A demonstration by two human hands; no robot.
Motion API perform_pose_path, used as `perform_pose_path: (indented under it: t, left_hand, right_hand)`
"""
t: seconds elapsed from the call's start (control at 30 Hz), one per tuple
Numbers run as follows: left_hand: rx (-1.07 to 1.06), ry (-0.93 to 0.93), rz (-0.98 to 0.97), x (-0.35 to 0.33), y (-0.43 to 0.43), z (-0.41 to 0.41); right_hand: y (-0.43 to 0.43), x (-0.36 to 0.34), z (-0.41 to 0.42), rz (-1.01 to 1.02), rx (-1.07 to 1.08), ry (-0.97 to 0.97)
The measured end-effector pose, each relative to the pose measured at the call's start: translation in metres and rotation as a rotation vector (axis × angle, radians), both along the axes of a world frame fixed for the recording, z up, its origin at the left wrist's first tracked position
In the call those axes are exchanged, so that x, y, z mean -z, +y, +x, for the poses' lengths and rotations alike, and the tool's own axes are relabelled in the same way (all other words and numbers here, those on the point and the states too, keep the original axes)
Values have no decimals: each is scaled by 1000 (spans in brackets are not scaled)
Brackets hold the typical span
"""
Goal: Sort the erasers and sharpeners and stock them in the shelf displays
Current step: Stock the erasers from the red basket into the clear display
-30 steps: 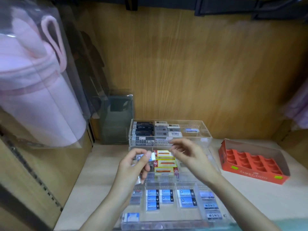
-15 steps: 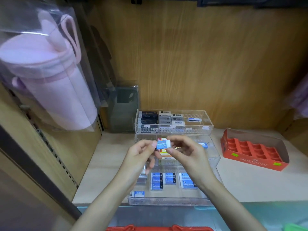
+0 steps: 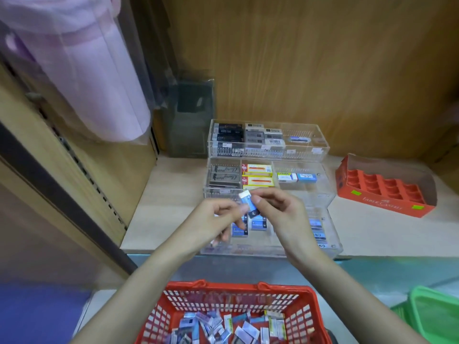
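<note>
head view, left hand (image 3: 218, 220) and right hand (image 3: 285, 212) pinch blue eraser (image 3: 246, 200) (tilted), above clear tray (image 3: 334, 235)

Red basket (image 3: 233, 287) cropped by bottom edge, packets (image 3: 216, 326) inside blurred, green bin (image 3: 437, 316) cropped at right

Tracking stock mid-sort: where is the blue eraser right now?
Head view, centre: the blue eraser is pinched between the left hand and right hand, above the front clear tray, with the yellow boxes behind it.
</note>
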State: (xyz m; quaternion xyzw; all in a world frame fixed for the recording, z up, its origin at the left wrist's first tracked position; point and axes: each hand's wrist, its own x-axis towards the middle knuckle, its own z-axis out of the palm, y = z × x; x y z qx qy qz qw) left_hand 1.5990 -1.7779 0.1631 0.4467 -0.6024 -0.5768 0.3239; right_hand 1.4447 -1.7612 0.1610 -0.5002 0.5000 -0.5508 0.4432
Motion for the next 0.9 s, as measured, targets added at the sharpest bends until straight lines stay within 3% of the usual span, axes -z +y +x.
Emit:
perform_pose_path:
  t: [0.13, 0.27, 0.4, 0.5, 0.57, 0.9]
  left_hand:
    - [-71, 49, 14, 10, 0, 5]
    - [-135, 69, 68, 28, 6, 3]
    - [-216, 31, 121, 49, 8, 0]
    - [-434, 207, 295, 54, 0, 6]
    - [-461, 299, 411, 51, -3, 9]
    - [-294, 385, 216, 56, 0, 12]
  right_hand:
    - [3, 3, -4, -17, -118, 149]
    - [3, 16, -7, -79, -157, 648]
    - [-7, 38, -16, -93, -153, 951]
    - [-17, 57, -28, -34, -210, 1249]
    - [-21, 64, -31, -22, -250, 1401]
    - [-36, 67, -25, 26, -254, 1535]
